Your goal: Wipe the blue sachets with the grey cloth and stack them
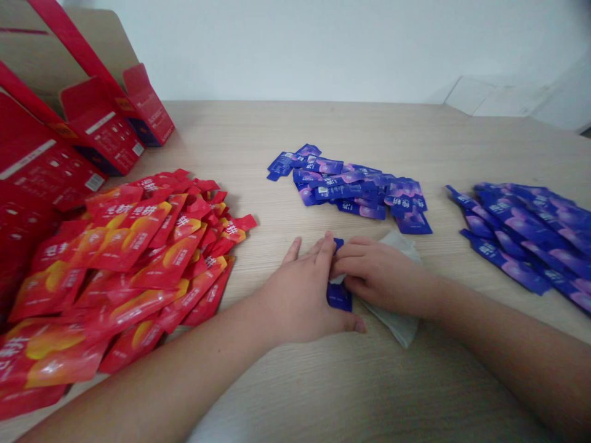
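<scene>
My left hand (300, 295) lies flat on the wooden table (351, 381), fingers stretched out, pressing on a blue sachet (339, 296) that shows under its thumb side. My right hand (378, 274) meets it from the right, fingers curled together on a white cloth (398, 323) that lies under it and touches the same sachet. Most of the sachet is hidden by both hands.
A big heap of red and orange sachets (129, 264) covers the left. Red cartons (99, 129) stand at the back left. One pile of blue sachets (355, 187) lies beyond my hands, another (530, 237) at the right. A pale wall is behind.
</scene>
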A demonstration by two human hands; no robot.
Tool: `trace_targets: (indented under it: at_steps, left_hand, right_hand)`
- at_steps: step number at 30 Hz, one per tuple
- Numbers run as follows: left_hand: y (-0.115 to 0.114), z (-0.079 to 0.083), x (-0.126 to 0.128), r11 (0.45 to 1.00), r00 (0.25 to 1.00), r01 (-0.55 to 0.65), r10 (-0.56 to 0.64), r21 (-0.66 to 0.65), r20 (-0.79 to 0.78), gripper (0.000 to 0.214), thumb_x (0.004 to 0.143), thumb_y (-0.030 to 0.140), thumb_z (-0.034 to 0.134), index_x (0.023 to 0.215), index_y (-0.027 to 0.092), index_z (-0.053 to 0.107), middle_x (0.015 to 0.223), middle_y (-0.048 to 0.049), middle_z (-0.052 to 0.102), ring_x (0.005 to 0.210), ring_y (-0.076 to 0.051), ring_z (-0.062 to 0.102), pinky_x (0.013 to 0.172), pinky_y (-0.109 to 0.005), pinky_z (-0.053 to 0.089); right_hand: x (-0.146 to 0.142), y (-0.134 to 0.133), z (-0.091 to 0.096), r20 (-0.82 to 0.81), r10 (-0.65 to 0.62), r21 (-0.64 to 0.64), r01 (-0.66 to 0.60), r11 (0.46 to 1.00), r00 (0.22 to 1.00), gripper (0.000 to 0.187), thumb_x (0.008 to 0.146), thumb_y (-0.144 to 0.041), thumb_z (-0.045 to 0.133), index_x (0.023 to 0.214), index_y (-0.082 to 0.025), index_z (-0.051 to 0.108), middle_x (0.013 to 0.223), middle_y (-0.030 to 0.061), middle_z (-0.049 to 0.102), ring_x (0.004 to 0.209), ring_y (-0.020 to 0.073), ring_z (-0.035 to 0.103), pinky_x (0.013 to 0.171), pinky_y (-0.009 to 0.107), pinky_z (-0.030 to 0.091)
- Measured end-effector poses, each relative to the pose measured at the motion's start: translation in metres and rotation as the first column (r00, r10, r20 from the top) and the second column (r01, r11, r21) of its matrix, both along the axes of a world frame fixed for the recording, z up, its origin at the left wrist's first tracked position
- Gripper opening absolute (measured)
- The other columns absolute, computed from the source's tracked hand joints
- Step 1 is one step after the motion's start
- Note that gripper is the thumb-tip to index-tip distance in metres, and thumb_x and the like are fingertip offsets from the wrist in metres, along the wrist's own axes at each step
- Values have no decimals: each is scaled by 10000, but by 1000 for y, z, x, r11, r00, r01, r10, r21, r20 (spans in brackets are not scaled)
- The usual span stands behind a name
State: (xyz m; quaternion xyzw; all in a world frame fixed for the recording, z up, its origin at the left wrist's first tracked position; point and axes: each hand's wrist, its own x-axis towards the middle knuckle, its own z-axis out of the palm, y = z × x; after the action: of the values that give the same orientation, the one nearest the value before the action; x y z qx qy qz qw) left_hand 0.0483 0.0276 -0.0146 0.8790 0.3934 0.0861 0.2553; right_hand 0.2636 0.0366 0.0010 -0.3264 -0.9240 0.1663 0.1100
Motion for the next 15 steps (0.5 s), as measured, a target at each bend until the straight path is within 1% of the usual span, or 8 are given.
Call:
trace_targets:
  at_steps: [3, 4, 6, 8, 9, 10, 12, 15]
  left_hand:
    - [1, 5, -2, 1000, 999, 16, -17, -14, -43, 1441, 732, 861, 781, 1720, 42, 127, 1762, -268, 230, 1654, -355, 282, 1368, -576, 16]
    - [1, 6, -3, 999, 998, 33, -34, -18, -52, 1422, 753, 872, 752, 1721, 38, 128, 1766, -265, 212, 1661, -352, 262, 1369, -569, 12]
    - [2, 8, -6, 996, 995, 78, -80, -34, -62, 1314, 860, 876, 634, 1721, 25, 124, 1774, -256, 180, 1676, -334, 215, 1371, -549, 23]
    - [2, 8, -8, 995, 992, 96, -99, -39, -76, 1145, 982, 795, 525, 1719, 16, 126, 1778, -244, 169, 1681, -311, 196, 1373, -530, 52]
    - [3, 7, -9, 996, 992, 90, -92, -29, -82, 1083, 1014, 741, 513, 1719, 16, 124, 1779, -239, 174, 1679, -302, 205, 1373, -522, 69]
    - [3, 5, -9, 997, 993, 79, -80, -15, -84, 1069, 1016, 705, 537, 1719, 17, 118, 1779, -238, 183, 1675, -299, 226, 1373, -516, 85]
    - [3, 1, -8, 999, 996, 48, -47, 17, -72, 1137, 961, 690, 636, 1720, 31, 104, 1779, -239, 198, 1661, -306, 274, 1372, -508, 116]
    - [3, -4, -6, 1000, 999, 11, -10, 29, -31, 1200, 889, 615, 736, 1724, 76, 65, 1774, -230, 250, 1637, -304, 338, 1366, -509, 161]
  right_hand:
    - [8, 10, -7, 34, -47, 93, 44, 995, 998, 259, 928, -71, 647, 1109, -202, 777, 1146, 90, 764, 1097, 272, 694, 1046, 484, 530]
    - [11, 12, -9, 36, -74, 123, 69, 990, 997, 260, 938, -78, 636, 1120, -199, 777, 1125, 97, 760, 1077, 275, 695, 1031, 486, 539]
    - [16, 15, -14, 17, -132, 182, 127, 975, 991, 261, 959, -95, 616, 1140, -191, 777, 1107, 111, 754, 1066, 287, 693, 1007, 495, 554]
    - [20, 14, -17, -25, -169, 233, 171, 957, 985, 275, 975, -110, 600, 1181, -178, 768, 1134, 127, 751, 1091, 300, 685, 1015, 514, 556]
    - [20, 12, -17, -46, -172, 250, 178, 952, 984, 284, 983, -115, 592, 1205, -172, 760, 1154, 133, 748, 1108, 303, 679, 1027, 521, 554]
    - [20, 9, -16, -64, -163, 257, 174, 951, 985, 290, 990, -121, 585, 1223, -170, 751, 1173, 136, 742, 1125, 301, 673, 1038, 522, 553]
    - [16, -1, -11, -87, -116, 226, 133, 965, 989, 305, 999, -129, 573, 1255, -174, 733, 1217, 138, 724, 1156, 291, 659, 1048, 501, 559]
    - [5, -16, 1, -87, -29, 96, 37, 995, 996, 327, 1017, -194, 587, 1324, -148, 691, 1320, 165, 671, 1246, 301, 618, 1099, 496, 544]
